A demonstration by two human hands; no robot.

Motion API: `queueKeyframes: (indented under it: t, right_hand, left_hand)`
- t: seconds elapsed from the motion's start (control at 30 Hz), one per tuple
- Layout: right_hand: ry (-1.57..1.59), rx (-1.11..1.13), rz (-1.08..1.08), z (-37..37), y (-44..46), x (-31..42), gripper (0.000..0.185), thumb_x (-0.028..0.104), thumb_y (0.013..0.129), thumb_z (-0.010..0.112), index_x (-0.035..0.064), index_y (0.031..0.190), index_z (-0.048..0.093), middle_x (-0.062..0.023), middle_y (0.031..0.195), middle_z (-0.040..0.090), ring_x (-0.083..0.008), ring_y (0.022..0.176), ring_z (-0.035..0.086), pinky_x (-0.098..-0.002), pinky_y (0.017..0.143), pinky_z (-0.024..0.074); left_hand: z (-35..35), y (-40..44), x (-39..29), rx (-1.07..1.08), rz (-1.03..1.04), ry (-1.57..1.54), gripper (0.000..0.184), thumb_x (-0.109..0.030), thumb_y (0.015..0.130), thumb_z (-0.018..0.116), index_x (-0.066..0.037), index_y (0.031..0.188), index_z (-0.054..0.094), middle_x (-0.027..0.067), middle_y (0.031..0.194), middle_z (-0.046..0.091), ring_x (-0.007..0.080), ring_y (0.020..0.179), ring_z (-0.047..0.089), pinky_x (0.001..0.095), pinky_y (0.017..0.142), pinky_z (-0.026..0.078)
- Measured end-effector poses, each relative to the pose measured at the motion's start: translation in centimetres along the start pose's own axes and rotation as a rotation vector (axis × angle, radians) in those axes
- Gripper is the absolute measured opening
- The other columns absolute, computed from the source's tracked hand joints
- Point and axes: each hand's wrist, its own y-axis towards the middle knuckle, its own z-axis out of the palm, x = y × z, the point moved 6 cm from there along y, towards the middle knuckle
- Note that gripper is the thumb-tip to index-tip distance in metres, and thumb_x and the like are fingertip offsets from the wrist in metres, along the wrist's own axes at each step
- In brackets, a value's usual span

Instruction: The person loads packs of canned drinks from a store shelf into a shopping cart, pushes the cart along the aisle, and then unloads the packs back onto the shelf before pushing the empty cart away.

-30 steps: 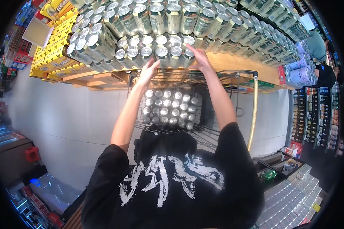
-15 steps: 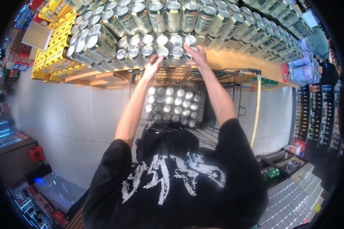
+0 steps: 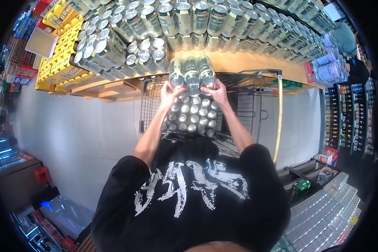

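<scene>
A shrink-wrapped pack of green and gold cans (image 3: 192, 72) is tilted toward me over the far rim of a wire shopping cart (image 3: 149, 102). My left hand (image 3: 169, 93) grips its near left corner, and my right hand (image 3: 217, 92) grips the near right corner. Below the pack, several silver-topped cans (image 3: 193, 110) sit in rows inside the cart. A smaller block of cans (image 3: 146, 55) stands upright on the wooden shelf (image 3: 235, 63), just left of the held pack.
Stacked can packs (image 3: 222, 19) line the back of the shelf. Yellow cartons (image 3: 65, 50) stand at the left, purple-wrapped cans (image 3: 329, 69) at the right. The cart's yellow handle (image 3: 279, 117) rises right of my right arm. A person in dark clothing (image 3: 357, 77) is at the far right.
The can pack has come off the shelf toward me and tipped, with both hands now at its near corners. Bare wood shows where it stood.
</scene>
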Motion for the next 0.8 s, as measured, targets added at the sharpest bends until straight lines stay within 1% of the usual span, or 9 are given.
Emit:
queueKeyframes:
  t: [0.1,0.17,0.27,0.4,0.43,0.57,0.67,0.7,0.8]
  right_hand:
    - [-0.095,-0.054,0.144,0.5,-5.6,2.8,0.03,0.007,0.065,0.086,0.0033,0.085,0.063,0.0046,0.077,0.059,-0.0046,0.072,0.051,-0.0195,0.064,0.043]
    - [-0.091,-0.075,0.125,0.2,-7.9,2.6,0.03,0.011,0.066,0.086,0.0038,0.082,0.062,0.0045,0.076,0.058,-0.0046,0.07,0.05,-0.0215,0.063,0.0428]
    - [-0.143,-0.127,0.213,-1.4,-11.8,-0.2,0.034,0.015,0.065,0.087,0.0061,0.073,0.056,0.0058,0.071,0.05,-0.0046,0.066,0.044,-0.023,0.058,0.0382]
    - [-0.23,-0.216,0.28,-3.7,-16.0,-5.2,0.051,0.022,0.061,0.09,0.0114,0.063,0.04,0.0066,0.066,0.038,-0.006,0.062,0.036,-0.0241,0.054,0.0317]
    - [-0.237,-0.238,0.297,-4.1,-16.9,-5.7,0.057,0.024,0.06,0.09,0.013,0.061,0.035,0.0066,0.065,0.036,-0.0066,0.061,0.034,-0.0245,0.053,0.0308]
    - [-0.276,-0.307,0.505,-4.9,-20.7,-7.1,0.057,0.024,0.059,0.09,0.0137,0.062,0.034,0.0058,0.065,0.037,-0.007,0.061,0.035,-0.0251,0.054,0.0319]
    - [-0.29,-0.351,0.559,-5.7,-22.7,-7.9,0.053,0.017,0.064,0.088,0.0147,0.063,0.036,0.0048,0.066,0.046,-0.0046,0.059,0.041,-0.0227,0.05,0.0347]
    - [-0.342,-0.357,0.569,-6.1,-23.1,-8.1,0.054,0.022,0.062,0.09,0.0147,0.062,0.037,0.0045,0.065,0.047,-0.005,0.058,0.042,-0.023,0.05,0.0354]
    - [-0.372,-0.353,0.705,-6.9,-24.6,-9.5,0.054,0.026,0.06,0.091,0.0148,0.062,0.038,0.004,0.065,0.048,-0.0052,0.058,0.044,-0.023,0.05,0.0364]
  left_hand:
    - [0.5,-4.8,0.2,-0.018,-0.07,0.014,0.039,0.001,0.073,0.078,-0.011,0.083,0.042,0.0047,0.094,0.061,0.0144,0.092,0.06,0.0295,0.083,0.05]
    - [0.7,-7.2,0.3,-0.003,-0.116,0.188,0.036,-0.002,0.074,0.079,-0.011,0.082,0.044,0.003,0.096,0.061,0.013,0.093,0.059,0.0285,0.083,0.049]
    - [1.4,-9.7,1.4,0.053,-0.265,0.073,0.033,-0.006,0.076,0.078,-0.011,0.082,0.045,0.0017,0.096,0.061,0.0124,0.094,0.058,0.0283,0.081,0.049]
    - [0.6,-11.3,6.0,0.158,-0.492,0.246,0.035,-0.012,0.078,0.078,-0.012,0.079,0.043,0.0022,0.094,0.06,0.0124,0.09,0.061,0.0298,0.068,0.054]
    - [-0.3,-11.3,10.1,0.184,-0.487,0.187,0.037,-0.016,0.078,0.078,-0.012,0.079,0.041,0.0039,0.092,0.059,0.0138,0.087,0.063,0.0309,0.064,0.056]
    - [1.6,-13.2,9.8,0.278,-0.591,0.211,0.045,-0.023,0.074,0.082,-0.013,0.086,0.04,0.0076,0.096,0.059,0.0197,0.089,0.066,0.0362,0.065,0.059]
    - [1.3,-13.5,14.4,0.311,-0.65,0.381,0.051,-0.028,0.071,0.084,-0.012,0.087,0.038,0.0083,0.096,0.059,0.0212,0.091,0.066,0.0367,0.064,0.059]
    - [1.6,-13.7,14.5,0.31,-0.676,0.387,0.057,-0.036,0.067,0.086,-0.011,0.087,0.039,0.0082,0.095,0.058,0.0202,0.09,0.066,0.0361,0.061,0.058]
    - [2.3,-14.4,15.1,0.287,-0.714,0.486,0.061,-0.044,0.064,0.086,-0.01,0.087,0.041,0.0075,0.093,0.058,0.0179,0.085,0.065,0.035,0.058,0.057]
